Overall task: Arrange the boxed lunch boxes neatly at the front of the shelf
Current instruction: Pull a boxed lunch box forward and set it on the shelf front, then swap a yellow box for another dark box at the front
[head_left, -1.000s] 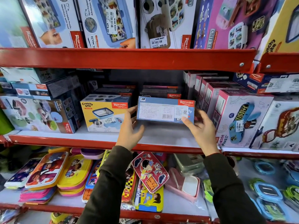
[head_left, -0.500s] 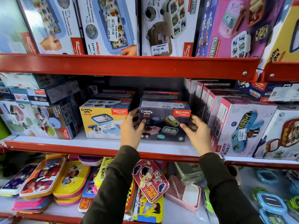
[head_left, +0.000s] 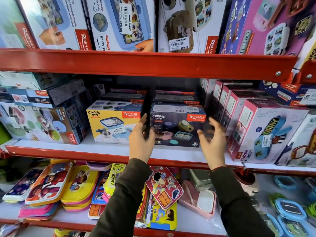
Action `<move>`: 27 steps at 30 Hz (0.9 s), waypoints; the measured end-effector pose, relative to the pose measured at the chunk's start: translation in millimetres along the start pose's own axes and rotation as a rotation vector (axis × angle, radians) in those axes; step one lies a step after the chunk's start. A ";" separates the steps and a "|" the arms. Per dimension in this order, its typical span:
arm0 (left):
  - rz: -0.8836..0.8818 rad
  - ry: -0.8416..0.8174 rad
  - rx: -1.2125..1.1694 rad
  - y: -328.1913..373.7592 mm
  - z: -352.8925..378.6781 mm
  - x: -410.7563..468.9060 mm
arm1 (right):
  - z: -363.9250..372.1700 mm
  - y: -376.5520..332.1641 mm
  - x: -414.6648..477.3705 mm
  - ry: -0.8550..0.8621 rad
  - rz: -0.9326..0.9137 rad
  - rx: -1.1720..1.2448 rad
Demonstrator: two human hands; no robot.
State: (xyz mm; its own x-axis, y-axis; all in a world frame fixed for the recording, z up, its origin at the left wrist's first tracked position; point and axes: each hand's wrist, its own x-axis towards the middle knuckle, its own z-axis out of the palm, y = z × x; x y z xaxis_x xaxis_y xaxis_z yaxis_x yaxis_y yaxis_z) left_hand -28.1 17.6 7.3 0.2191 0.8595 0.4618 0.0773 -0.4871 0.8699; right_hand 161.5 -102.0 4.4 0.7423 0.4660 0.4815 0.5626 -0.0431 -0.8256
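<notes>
- Dark Crunchy Bite box (head_left: pixel 177 127): stands upright on the middle shelf (head_left: pixel 106 147), printed front facing out, set a little back from the red front edge. A white barcode label lies on its top face.
- Yellow Crunchy Bite box (head_left: pixel 113 124): stands upright just beside the dark box on its left, a narrow dark gap between them; its front face sits roughly level with the dark box's front.
- Stacked flat boxes (head_left: pixel 174 98): piled behind both Crunchy Bite boxes, deeper in the shelf, in shadow.
- Left hand (head_left: pixel 141 142): open grip, fingers spread and raised in front of the gap between the two boxes; the fingertips overlap the dark box's left edge, but contact cannot be told. Nothing is grasped.
- Right hand (head_left: pixel 212 142): open grip, fingers curled loosely and blurred, at the dark box's right front corner; nothing is grasped.
- Both arms wear dark sleeves (head_left: pixel 126 194).
- Pink Kidzee Plus box (head_left: pixel 261 134): upright to the right of the dark box, at the head of a row of like boxes running back.
- Upper shelf: large lunch box cartons (head_left: pixel 118 23) leaning side by side, some with price stickers.
- Lower shelf: loose printed lunch boxes (head_left: pixel 49 183) in stacks, and blue-rimmed containers (head_left: pixel 289 211) at the right.
</notes>
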 end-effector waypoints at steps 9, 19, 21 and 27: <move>0.119 0.098 0.026 -3.6 -50.5 14.3 | 37.7 -44.3 -27.8 0.092 -0.182 0.081; 0.013 0.125 0.156 -38.7 -131.8 39.9 | 143.7 -82.4 -72.9 -0.324 -0.033 -0.090; -0.087 0.063 0.185 -54.0 -144.5 46.3 | 158.3 -83.1 -75.3 -0.381 0.006 -0.204; -0.158 -0.211 0.190 -99.5 -172.3 58.8 | 167.3 -90.4 -85.0 -0.434 0.107 -0.274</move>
State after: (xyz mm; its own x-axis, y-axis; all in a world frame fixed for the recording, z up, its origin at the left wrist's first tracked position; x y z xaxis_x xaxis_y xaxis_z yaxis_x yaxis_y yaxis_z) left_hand -190.6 143.3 -22.2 0.3847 0.8856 0.2600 0.3021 -0.3870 0.8712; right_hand -13.4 10.1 -11.1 0.6140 0.7674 0.1845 0.6098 -0.3128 -0.7283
